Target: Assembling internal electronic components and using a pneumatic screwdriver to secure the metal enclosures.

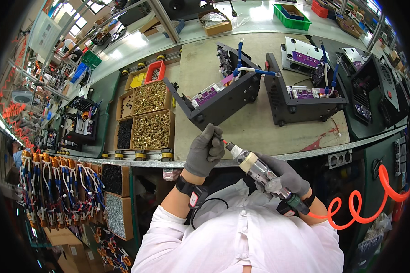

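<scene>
Head view: cardboard trays (170,119) hold brass screws (150,129) beside left hand (207,150)

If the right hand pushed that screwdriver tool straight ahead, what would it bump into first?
Probably the left hand: the tip of the air screwdriver in the right hand already points at its gloved fingers. Beyond them sits the open black chassis, though depth is unclear.

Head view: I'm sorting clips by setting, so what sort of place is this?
Most likely an electronics assembly line in a factory. The right hand holds a pneumatic screwdriver, boxes of brass screws sit on the workbench, and open black metal chassis show purple circuit boards.
</scene>
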`<state>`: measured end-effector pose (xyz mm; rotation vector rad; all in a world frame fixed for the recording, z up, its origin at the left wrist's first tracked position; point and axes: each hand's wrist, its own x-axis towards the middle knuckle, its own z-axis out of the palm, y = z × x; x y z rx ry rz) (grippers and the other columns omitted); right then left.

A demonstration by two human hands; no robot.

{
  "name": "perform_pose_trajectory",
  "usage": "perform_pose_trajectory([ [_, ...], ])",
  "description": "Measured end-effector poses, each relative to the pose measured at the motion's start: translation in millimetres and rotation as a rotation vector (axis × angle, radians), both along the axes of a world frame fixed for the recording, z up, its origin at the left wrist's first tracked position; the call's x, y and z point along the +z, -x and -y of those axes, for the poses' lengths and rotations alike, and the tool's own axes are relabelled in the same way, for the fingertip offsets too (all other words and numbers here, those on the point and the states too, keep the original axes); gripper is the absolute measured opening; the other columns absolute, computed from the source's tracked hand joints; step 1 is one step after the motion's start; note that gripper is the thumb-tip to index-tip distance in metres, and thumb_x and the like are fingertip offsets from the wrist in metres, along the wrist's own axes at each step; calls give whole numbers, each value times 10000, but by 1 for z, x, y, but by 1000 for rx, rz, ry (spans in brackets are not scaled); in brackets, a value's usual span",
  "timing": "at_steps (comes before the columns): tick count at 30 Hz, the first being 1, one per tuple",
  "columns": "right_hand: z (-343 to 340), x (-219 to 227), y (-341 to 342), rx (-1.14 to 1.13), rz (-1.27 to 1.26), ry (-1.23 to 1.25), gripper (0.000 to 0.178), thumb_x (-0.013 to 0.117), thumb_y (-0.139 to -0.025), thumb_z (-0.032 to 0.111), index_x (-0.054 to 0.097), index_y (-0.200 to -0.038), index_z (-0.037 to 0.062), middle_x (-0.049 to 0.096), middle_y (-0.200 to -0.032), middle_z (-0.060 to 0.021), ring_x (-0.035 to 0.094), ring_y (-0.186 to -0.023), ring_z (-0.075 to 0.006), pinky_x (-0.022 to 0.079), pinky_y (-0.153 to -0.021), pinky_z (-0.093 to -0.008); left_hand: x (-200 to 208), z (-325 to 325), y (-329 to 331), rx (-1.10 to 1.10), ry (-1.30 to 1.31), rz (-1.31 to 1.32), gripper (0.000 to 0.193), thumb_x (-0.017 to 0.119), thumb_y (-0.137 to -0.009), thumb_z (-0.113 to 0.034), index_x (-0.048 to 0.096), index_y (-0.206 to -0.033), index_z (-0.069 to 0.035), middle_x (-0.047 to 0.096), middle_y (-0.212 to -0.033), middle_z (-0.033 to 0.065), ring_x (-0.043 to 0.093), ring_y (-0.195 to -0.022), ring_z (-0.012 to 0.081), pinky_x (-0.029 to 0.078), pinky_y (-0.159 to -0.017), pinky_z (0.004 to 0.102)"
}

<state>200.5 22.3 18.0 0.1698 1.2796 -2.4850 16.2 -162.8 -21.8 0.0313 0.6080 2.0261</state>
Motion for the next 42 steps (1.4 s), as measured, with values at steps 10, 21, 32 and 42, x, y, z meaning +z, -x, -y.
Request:
perform_pose_trajectory([
  [10, -9, -37, 15, -291, -57, -629, 910, 698, -635, 156, 321, -1446, -17, 592, -994, -90, 571, -813, -137, 488, -746, -273, -22, -6, -7, -114, 295, 32, 331, 523, -979, -293, 555, -1103, 13, 575, -883, 62, 476, -643, 58, 309, -416, 174],
  [21, -22, -52, 42, -223, 27, -568, 897, 673, -636, 162, 332, -1447, -13, 580, -1016, -98, 572, -800, -159, 491, -717, -275, -53, 22, 1, 41, 10, 136, 264, 516, -956, -163, 543, -1190, -42, 575, -805, -9, 408, -564, 46, 302, -402, 163],
  [32, -12, -28, 17, -144, 80, -246, 868, 673, -658, 109, 326, -1444, -15, 574, -955, -102, 574, -600, -130, 474, -527, -257, -51, 18, 11, 30, 80, 171, 282, 565, -952, -228, 554, -1157, -36, 611, -804, -5, 383, -536, 52, 276, -396, 168],
  [42, 8, -23, 5, -108, 16, -231, 938, 722, -632, 167, 301, -1448, -31, 576, -954, -86, 574, -691, -118, 485, -615, -254, -22, -2, -1, 27, 82, 55, 285, 535, -975, -272, 554, -1119, -28, 567, -701, -27, 411, -542, 63, 316, -426, 181],
])
